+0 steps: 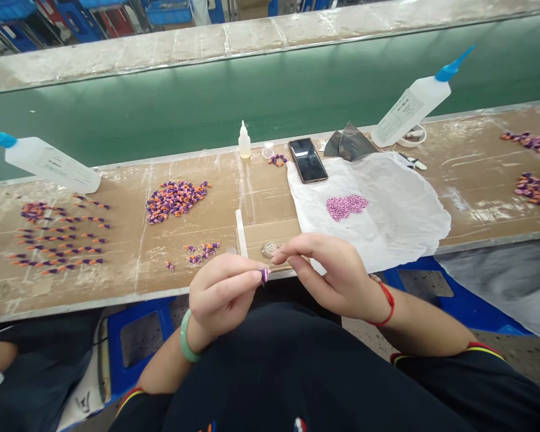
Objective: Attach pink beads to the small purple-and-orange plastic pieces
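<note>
My left hand (227, 291), with a green bangle at the wrist, pinches a small purple piece with a pale pink edge (264, 276). Facing it, my right hand (326, 270) has thumb and forefinger brought together close to the piece's tip. What those fingers hold, if anything, is too small to make out. Just beyond the fingertips a small round clear dish (269, 249) rests on a cardboard sheet (274, 231). A few purple and orange pieces (202, 253) lie left of the sheet, and a pile of tiny pink pieces (346, 207) lies on white paper (387, 192).
A larger purple and orange pile (177, 198) and rows of pieces (58, 246) spread leftward. Along the back stand a small dropper bottle (244, 143), a phone (308, 160) and two large tilted bottles (411, 111) (54, 163). A person's arm (0, 357) shows at lower left.
</note>
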The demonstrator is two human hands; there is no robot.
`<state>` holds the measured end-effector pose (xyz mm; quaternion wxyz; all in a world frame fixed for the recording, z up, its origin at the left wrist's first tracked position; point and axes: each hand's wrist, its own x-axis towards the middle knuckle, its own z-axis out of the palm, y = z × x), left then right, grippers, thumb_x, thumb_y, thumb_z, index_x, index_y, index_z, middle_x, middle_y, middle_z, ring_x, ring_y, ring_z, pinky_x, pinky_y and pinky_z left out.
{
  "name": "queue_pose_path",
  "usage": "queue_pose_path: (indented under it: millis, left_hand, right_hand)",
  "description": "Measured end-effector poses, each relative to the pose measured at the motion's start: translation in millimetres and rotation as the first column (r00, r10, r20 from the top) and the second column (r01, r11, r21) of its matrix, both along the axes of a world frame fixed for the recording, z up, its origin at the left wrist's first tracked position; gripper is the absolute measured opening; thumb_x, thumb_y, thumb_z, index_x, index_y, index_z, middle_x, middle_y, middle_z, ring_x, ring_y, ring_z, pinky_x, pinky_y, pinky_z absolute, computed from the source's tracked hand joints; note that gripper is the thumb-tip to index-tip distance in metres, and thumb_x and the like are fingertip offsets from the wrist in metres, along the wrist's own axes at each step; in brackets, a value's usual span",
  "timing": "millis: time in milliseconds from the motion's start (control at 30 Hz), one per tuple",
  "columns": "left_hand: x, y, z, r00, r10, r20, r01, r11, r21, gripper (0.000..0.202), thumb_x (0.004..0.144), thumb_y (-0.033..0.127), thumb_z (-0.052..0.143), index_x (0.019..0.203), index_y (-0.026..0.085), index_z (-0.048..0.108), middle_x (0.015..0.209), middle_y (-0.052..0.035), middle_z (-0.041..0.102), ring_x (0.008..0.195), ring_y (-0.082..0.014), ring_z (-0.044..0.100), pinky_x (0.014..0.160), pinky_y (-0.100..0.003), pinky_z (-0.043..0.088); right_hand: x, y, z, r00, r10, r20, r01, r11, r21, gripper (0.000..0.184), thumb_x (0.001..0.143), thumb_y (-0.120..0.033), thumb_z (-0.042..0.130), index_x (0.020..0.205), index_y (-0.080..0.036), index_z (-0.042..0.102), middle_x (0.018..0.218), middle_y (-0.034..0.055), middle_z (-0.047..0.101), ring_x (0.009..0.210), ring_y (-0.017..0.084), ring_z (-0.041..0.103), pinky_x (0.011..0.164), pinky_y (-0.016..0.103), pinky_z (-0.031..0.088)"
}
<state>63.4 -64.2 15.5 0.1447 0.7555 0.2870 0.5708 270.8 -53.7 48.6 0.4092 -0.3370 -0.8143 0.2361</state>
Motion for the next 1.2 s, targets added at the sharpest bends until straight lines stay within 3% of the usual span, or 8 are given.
queue_pose_path:
  millis: [467,600,667,733,800,833,1000,1200]
  left_hand:
    - [8.2,1.7,5.1,1.0,0.007,-0.015,-0.007,1.0,-0.022,0.027,0.084,0.003,0.067,0.1,0.024,0.067,0.086,-0.004,0.08,0.071,-0.0159,0.074,0.064,-0.027,0.058]
    - [1.5,5.8,3.0,1.0,0.013,-0.024,-0.018,0.979,-0.202,0.018,0.083,0.006,0.069,0.09,0.023,0.07,0.077,-0.0021,0.078,0.062,-0.0143,0.07,0.06,-0.025,0.054]
    - [-10.3,9.6,-2.0,0.996,0.039,-0.083,-0.072,0.891,-0.448,0.005,0.083,0.015,0.071,0.082,0.02,0.071,0.068,-0.0022,0.074,0.055,-0.0132,0.064,0.055,-0.023,0.05]
    - [-26.8,13.6,-10.1,0.983,0.05,-0.176,-0.159,0.708,-0.688,0.009,0.082,0.023,0.069,0.076,0.017,0.07,0.065,-0.0031,0.071,0.054,-0.0138,0.061,0.052,-0.023,0.047]
    - [-45.4,17.9,-20.0,0.954,0.062,-0.294,-0.281,0.537,-0.796,0.014,0.08,0.028,0.067,0.072,0.017,0.069,0.063,-0.0034,0.069,0.055,-0.0151,0.061,0.053,-0.024,0.046]
    - [-54.7,20.6,-24.9,0.932,0.08,-0.353,-0.346,0.488,-0.801,0.015,0.079,0.029,0.067,0.072,0.017,0.069,0.063,-0.0031,0.069,0.055,-0.0156,0.06,0.054,-0.025,0.046]
    - [-99.5,53.9,-44.1,0.799,0.302,-0.52,-0.601,0.425,-0.677,0.021,0.081,0.034,0.063,0.086,0.015,0.071,0.073,-0.0051,0.072,0.067,-0.0189,0.063,0.065,-0.029,0.049]
    - [-133.8,117.8,-61.8,0.592,0.514,-0.621,-0.805,0.345,-0.482,0.016,0.077,0.028,0.062,0.085,0.014,0.065,0.084,-0.0071,0.071,0.079,-0.0201,0.063,0.08,-0.031,0.05]
  right_hand:
    - [1.2,9.9,-8.1,0.997,0.017,-0.076,-0.012,0.998,0.059,0.02,0.093,-0.007,0.049,0.098,-0.023,0.06,0.088,0.0054,0.073,0.084,0.019,0.071,0.074,0.035,0.058]
    - [6.7,13.2,-12.5,0.997,-0.012,-0.077,0.015,0.999,0.035,0.018,0.093,-0.008,0.05,0.097,-0.023,0.059,0.088,0.0057,0.072,0.085,0.019,0.07,0.074,0.035,0.058]
    - [15.1,13.4,-19.3,0.995,-0.072,-0.073,0.072,0.997,-0.002,0.015,0.093,-0.01,0.052,0.096,-0.023,0.06,0.088,0.0057,0.072,0.086,0.02,0.07,0.075,0.035,0.057]
    - [27.3,12.2,-30.4,0.983,-0.173,-0.061,0.169,0.983,-0.07,0.014,0.093,-0.013,0.053,0.096,-0.023,0.062,0.09,0.0058,0.072,0.087,0.021,0.07,0.076,0.036,0.057]
    - [41.3,10.4,-44.6,0.957,-0.289,-0.039,0.279,0.947,-0.16,0.012,0.093,-0.017,0.055,0.096,-0.023,0.065,0.093,0.0059,0.073,0.087,0.021,0.07,0.077,0.036,0.057]
    - [48.2,9.3,-52.0,0.942,-0.335,-0.028,0.322,0.923,-0.211,0.011,0.094,-0.02,0.056,0.095,-0.024,0.066,0.093,0.0058,0.072,0.086,0.021,0.07,0.076,0.036,0.057]
    - [71.3,4.0,-79.0,0.866,-0.499,-0.019,0.444,0.785,-0.432,0.012,0.094,-0.032,0.059,0.093,-0.024,0.068,0.094,0.0069,0.072,0.087,0.024,0.069,0.081,0.041,0.056]
    - [78.0,-1.3,-85.3,0.781,-0.623,-0.03,0.513,0.669,-0.539,0.013,0.089,-0.036,0.063,0.089,-0.024,0.069,0.094,0.0077,0.073,0.09,0.027,0.069,0.082,0.046,0.056]
